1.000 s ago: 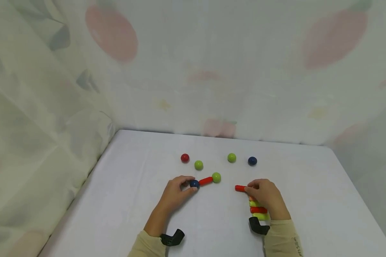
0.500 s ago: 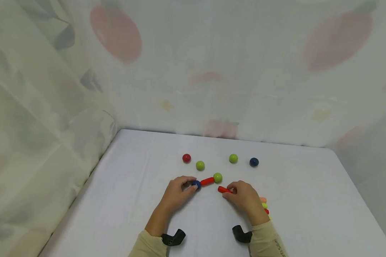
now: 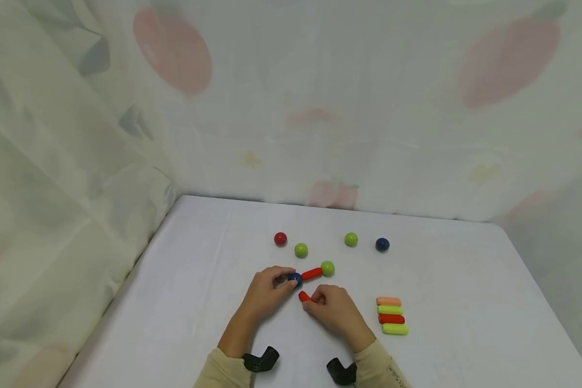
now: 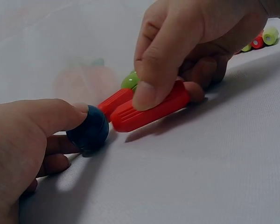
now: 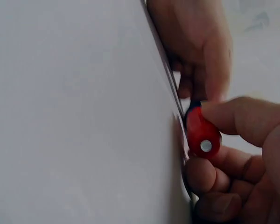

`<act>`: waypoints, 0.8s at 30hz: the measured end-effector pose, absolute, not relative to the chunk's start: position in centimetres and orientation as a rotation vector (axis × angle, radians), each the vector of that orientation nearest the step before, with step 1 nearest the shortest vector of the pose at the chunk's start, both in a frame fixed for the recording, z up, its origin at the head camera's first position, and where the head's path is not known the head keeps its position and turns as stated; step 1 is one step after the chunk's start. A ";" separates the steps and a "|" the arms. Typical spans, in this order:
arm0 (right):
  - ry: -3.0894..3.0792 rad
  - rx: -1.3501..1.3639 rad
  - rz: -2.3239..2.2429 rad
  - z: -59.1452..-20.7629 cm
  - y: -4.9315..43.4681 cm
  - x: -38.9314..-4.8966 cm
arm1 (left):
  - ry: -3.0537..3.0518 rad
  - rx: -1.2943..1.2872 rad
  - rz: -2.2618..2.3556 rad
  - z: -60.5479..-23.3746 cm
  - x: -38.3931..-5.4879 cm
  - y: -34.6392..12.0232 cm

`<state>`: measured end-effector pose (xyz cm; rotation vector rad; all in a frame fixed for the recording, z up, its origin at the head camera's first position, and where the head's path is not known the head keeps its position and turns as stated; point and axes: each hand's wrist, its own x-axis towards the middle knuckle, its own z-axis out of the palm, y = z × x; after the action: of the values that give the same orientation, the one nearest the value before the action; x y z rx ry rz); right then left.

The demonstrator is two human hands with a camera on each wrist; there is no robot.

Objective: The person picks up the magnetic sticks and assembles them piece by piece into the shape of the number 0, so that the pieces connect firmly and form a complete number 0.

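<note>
My left hand point(image 3: 267, 293) pinches a dark blue ball point(image 4: 89, 130) between thumb and fingers, low over the white table. From that ball a red stick point(image 3: 312, 274) runs to a light green ball point(image 3: 327, 268). Between thumb and fingers, my right hand point(image 3: 337, 312) pinches a second red stick point(image 4: 151, 112), ridged along its sides. In the left wrist view this stick's front end points at the blue ball and overlaps the first stick. A round silvery spot point(image 5: 206, 146) shows on its other end in the right wrist view.
Behind the hands lie a red ball point(image 3: 280, 239), two light green balls point(image 3: 301, 250) point(image 3: 351, 239) and another dark blue ball point(image 3: 382, 244). To the right, an orange stick point(image 3: 389, 301), two yellow-green sticks point(image 3: 393, 328) and a red stick point(image 3: 391, 319) form a column.
My right hand has carried its red stick leftward from the column of sticks to beside the blue ball. The column is now uncovered. My left hand keeps its place on the ball.
</note>
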<state>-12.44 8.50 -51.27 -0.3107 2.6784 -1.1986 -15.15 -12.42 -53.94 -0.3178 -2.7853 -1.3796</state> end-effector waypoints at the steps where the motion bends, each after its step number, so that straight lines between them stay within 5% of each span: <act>1: 2.687 -0.310 -1.214 -51.3 8.2 -12.3 | -2.786 -0.318 -1.377 -54.0 -15.2 -12.4; 24: 2.674 -0.220 -1.288 -51.7 7.6 -12.1 | -2.783 -0.357 -1.336 -54.0 -15.1 -12.3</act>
<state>-12.12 7.60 -51.68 -0.2197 2.6739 -1.2882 -15.13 -12.32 -53.99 -0.3570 -2.7826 -1.3361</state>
